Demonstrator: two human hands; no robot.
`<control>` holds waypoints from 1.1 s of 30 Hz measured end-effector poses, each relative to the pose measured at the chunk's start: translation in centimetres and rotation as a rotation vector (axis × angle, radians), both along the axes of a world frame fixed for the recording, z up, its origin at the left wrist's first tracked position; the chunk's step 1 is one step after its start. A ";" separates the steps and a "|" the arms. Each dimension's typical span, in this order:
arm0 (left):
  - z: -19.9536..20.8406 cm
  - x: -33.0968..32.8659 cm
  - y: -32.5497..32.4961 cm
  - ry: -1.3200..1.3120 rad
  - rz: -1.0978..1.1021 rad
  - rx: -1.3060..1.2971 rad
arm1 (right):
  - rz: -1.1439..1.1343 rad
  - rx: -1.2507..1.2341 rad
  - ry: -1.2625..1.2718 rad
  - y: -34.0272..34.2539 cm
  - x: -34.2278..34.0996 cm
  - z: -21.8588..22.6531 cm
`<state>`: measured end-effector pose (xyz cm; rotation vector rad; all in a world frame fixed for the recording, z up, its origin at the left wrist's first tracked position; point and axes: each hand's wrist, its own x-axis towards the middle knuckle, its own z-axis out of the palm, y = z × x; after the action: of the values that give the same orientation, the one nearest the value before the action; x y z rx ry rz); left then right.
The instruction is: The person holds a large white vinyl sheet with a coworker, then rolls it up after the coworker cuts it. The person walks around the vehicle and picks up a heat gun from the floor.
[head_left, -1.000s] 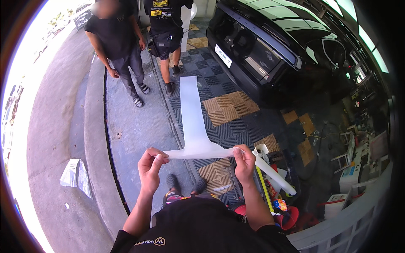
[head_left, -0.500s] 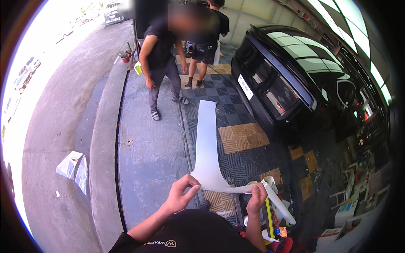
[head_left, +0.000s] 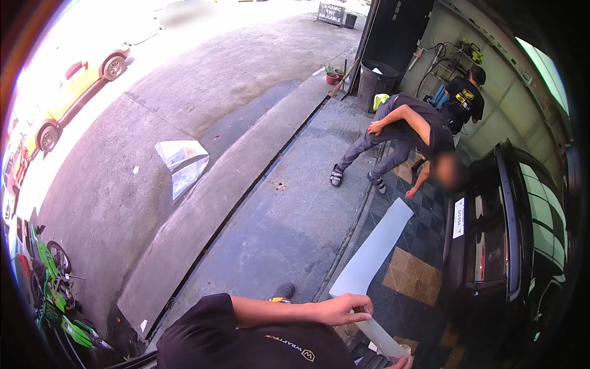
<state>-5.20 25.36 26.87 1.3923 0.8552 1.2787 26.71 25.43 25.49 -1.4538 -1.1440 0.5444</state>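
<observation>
A long whitish sheet of film (head_left: 375, 249) stretches away from me above the tiled floor, its near end wide and its far part a strip. My left hand (head_left: 347, 309) is closed in a pinch on the near edge of the sheet. At the bottom of the picture my right hand (head_left: 402, 361) pinches the other near corner, partly cut off by the picture's edge. Beyond the far end, a co-worker in dark clothes (head_left: 399, 126) bends down, one hand (head_left: 410, 192) just short of the sheet and not visibly touching it.
On the right stands a black car (head_left: 485, 240), its rear toward the sheet. A second person (head_left: 464, 101) works by the wall, near a dark bin (head_left: 376, 83). Crumpled clear plastic (head_left: 184, 163) lies outside the curb (head_left: 246, 178). A green motorbike (head_left: 58, 289) is at far left.
My view has swung left, so the sheet and car appear turned and farther right. The co-worker has gone from standing to bending toward the sheet's far end. Both my hands keep hold of the sheet.
</observation>
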 end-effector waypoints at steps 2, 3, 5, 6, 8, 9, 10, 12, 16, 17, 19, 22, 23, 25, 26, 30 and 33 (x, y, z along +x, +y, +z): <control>0.0 -0.5 -0.1 -0.008 -0.021 -0.018 | 0.041 0.031 -0.061 0.2 -0.5 0.5; 0.0 -0.6 -0.1 -0.046 -0.012 -0.003 | 0.067 0.077 -0.113 0.4 -0.6 0.7; 0.2 -1.1 -0.1 -0.040 -0.024 -0.033 | 0.110 0.134 -0.142 0.8 -1.0 0.7; 0.2 -1.4 -0.1 -0.043 -0.028 -0.047 | 0.120 0.152 -0.095 1.0 -1.3 0.5; 0.3 -1.8 0.0 -0.055 -0.021 -0.016 | 0.135 0.188 -0.003 1.4 -1.7 0.1; 0.3 -2.0 0.0 -0.056 -0.020 -0.005 | 0.139 0.196 0.006 1.5 -1.9 -0.1; 0.4 -2.2 0.0 -0.055 -0.020 -0.006 | 0.139 0.204 0.015 1.6 -2.0 -0.2; 0.4 -2.4 0.0 -0.053 -0.036 0.010 | 0.145 0.217 0.036 1.5 -2.3 -0.2; 0.6 -2.6 -0.1 -0.009 -0.003 0.033 | 0.103 0.165 -0.135 0.6 -2.6 1.1; 0.8 -2.6 -0.2 -0.042 -0.016 -0.026 | 0.123 0.118 -0.043 0.4 -2.7 1.5; 1.1 -2.9 -0.1 -0.018 -0.013 0.002 | 0.135 0.138 -0.035 0.0 -3.0 2.3; 1.9 -3.0 -0.2 -0.036 -0.017 -0.038 | 0.089 0.109 -0.088 -0.6 -3.4 3.4; 2.1 -2.9 -0.3 -0.100 -0.001 -0.023 | 0.093 0.102 -0.082 -0.8 -3.5 3.7; 2.5 -3.0 -0.6 -0.122 -0.026 -0.076 | 0.092 0.102 -0.066 -1.3 -3.9 4.1; 2.6 -3.0 -0.8 -0.140 -0.005 -0.083 | 0.070 0.085 -0.057 -1.5 -4.1 4.2; 2.7 -3.2 -0.9 -0.145 -0.012 -0.126 | 0.115 0.097 -0.014 -2.0 -4.9 3.7; 2.6 -3.4 -1.0 -0.065 0.013 -0.136 | 0.121 0.079 0.058 -2.2 -5.1 2.9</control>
<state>-8.56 24.37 29.43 1.2335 0.8908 1.2451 21.63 23.25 28.40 -1.2993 -1.2001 0.6151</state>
